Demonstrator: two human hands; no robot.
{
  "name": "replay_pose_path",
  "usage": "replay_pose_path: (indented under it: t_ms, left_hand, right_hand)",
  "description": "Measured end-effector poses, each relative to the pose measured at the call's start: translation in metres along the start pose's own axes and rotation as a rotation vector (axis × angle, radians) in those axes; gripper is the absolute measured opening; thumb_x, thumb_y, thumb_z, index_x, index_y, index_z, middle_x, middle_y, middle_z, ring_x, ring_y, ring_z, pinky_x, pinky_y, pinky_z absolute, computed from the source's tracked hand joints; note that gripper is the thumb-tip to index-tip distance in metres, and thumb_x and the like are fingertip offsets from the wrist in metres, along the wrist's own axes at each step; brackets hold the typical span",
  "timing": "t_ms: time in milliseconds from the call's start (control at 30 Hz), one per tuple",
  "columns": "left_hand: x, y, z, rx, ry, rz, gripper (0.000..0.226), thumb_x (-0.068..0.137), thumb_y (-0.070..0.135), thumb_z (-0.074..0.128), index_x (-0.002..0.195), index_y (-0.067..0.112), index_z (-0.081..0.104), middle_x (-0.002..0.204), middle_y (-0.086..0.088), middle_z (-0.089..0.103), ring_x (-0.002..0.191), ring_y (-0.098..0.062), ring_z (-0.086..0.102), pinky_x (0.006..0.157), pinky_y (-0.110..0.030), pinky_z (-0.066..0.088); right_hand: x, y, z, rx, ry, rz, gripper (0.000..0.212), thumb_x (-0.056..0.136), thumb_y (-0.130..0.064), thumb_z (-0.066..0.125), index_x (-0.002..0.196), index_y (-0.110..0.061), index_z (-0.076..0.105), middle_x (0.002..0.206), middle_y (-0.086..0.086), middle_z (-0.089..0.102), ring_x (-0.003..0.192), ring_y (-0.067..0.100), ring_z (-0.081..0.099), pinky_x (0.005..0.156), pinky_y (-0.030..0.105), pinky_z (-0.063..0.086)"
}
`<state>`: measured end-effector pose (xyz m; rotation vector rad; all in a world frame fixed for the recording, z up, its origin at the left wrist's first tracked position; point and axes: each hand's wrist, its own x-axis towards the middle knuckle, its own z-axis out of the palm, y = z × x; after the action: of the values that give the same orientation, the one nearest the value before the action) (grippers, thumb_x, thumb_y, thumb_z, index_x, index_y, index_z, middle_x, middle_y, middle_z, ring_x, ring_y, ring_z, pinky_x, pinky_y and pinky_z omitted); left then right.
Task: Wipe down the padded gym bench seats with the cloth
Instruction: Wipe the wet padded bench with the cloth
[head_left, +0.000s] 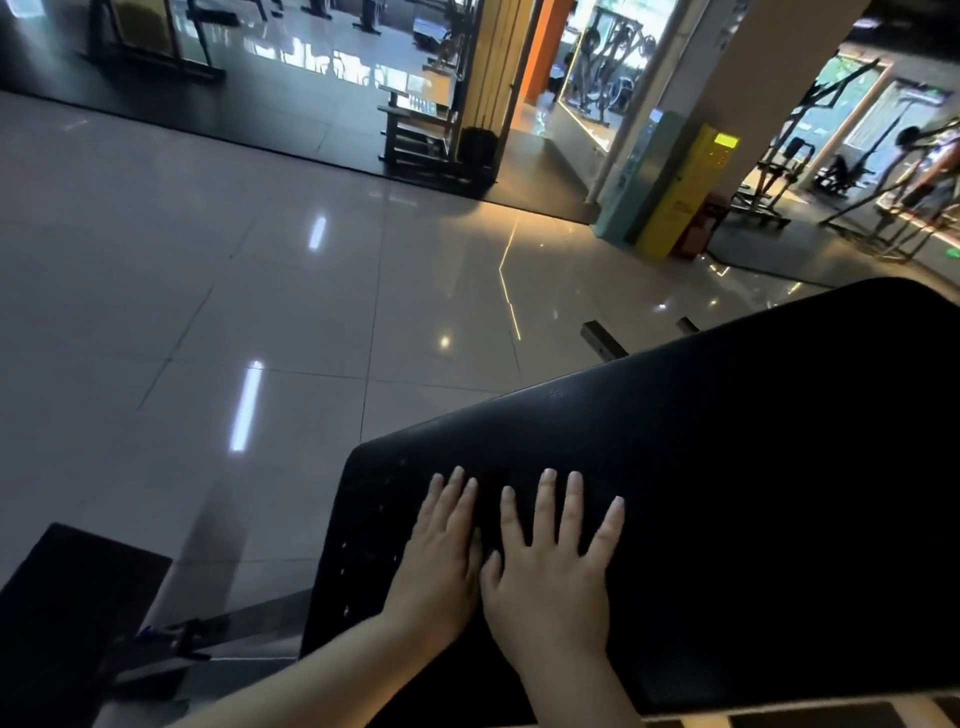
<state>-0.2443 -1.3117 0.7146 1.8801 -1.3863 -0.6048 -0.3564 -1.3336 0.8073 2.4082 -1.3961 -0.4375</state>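
Both hands are on the black bench pad (727, 441), close to its rounded end. My left hand (441, 556) lies flat, palm down, with its fingers straight and close together, holding nothing I can see. My right hand (556, 566) is just beside it, also flat and palm down, with its fingers straight and spread, gripping nothing. The thumbs meet or nearly meet between the two hands. The pad is too dark to tell if a cloth sits under my palms.

There is a row of small pale dots (344, 571) on the pad, between my left hand and the rounded end. A glossy tiled floor (260, 312) lies beyond the pad's long edge. A short metal bar (602, 340) lies on the floor just past that edge. A yellow cabinet (680, 192) stands well beyond the pad, against a pillar. Gym machines (779, 171) stand further off past it. A dark flat slab (67, 613) sits off the pad's rounded end, lower down.
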Motion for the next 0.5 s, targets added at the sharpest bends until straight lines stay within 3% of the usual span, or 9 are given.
replay_pose_path:
  t_ms: [100, 167, 233, 400, 500]
  left_hand:
    - [-0.019, -0.017, -0.011, -0.031, -0.068, 0.106, 0.055, 0.104, 0.043, 0.023, 0.155, 0.037, 0.003, 0.160, 0.025, -0.014, 0.143, 0.007, -0.026, 0.123, -0.027, -0.008]
    - [-0.018, -0.037, -0.019, 0.072, -0.102, 0.163, 0.060, 0.098, 0.052, 0.011, 0.155, 0.038, 0.001, 0.160, 0.025, -0.014, 0.145, 0.005, -0.024, 0.122, -0.027, -0.011]
    - [-0.005, -0.049, -0.022, 0.107, -0.098, 0.135, 0.062, 0.096, 0.053, 0.008, 0.156, 0.037, 0.000, 0.161, 0.022, -0.015, 0.145, 0.004, -0.025, 0.123, -0.030, -0.010]
    - [0.044, -0.045, -0.026, 0.007, -0.070, -0.078, 0.056, 0.107, 0.034, 0.025, 0.159, 0.028, 0.002, 0.165, 0.010, -0.012, 0.148, -0.008, -0.022, 0.124, -0.035, -0.009]
    - [0.025, -0.043, -0.032, -0.061, -0.134, -0.001, 0.058, 0.107, 0.034, 0.026, 0.157, 0.034, -0.005, 0.162, 0.019, -0.020, 0.144, -0.003, -0.032, 0.123, -0.033, -0.011]
  right_hand:
    - [0.002, -0.007, 0.006, 0.138, 0.044, 0.019, 0.068, 0.094, -0.052, 0.027, 0.155, -0.022, 0.035, 0.162, 0.028, 0.012, 0.151, 0.048, 0.008, 0.112, 0.076, 0.004]
    - [0.004, -0.004, 0.013, 0.186, 0.118, 0.014, 0.068, 0.090, -0.054, 0.035, 0.145, -0.017, 0.053, 0.156, 0.028, 0.031, 0.148, 0.045, 0.025, 0.113, 0.075, 0.013]
    - [0.005, -0.006, 0.015, 0.162, 0.123, 0.013, 0.069, 0.090, -0.057, 0.037, 0.144, -0.017, 0.054, 0.155, 0.028, 0.035, 0.148, 0.044, 0.028, 0.112, 0.076, 0.013]
    - [0.012, -0.015, 0.018, 0.100, 0.138, 0.078, 0.071, 0.086, -0.057, 0.044, 0.146, -0.021, 0.051, 0.157, 0.025, 0.033, 0.149, 0.042, 0.027, 0.110, 0.078, 0.013]
    - [0.015, -0.020, 0.022, 0.080, 0.149, 0.118, 0.070, 0.084, -0.057, 0.044, 0.145, -0.023, 0.053, 0.158, 0.023, 0.034, 0.149, 0.041, 0.028, 0.111, 0.078, 0.013]
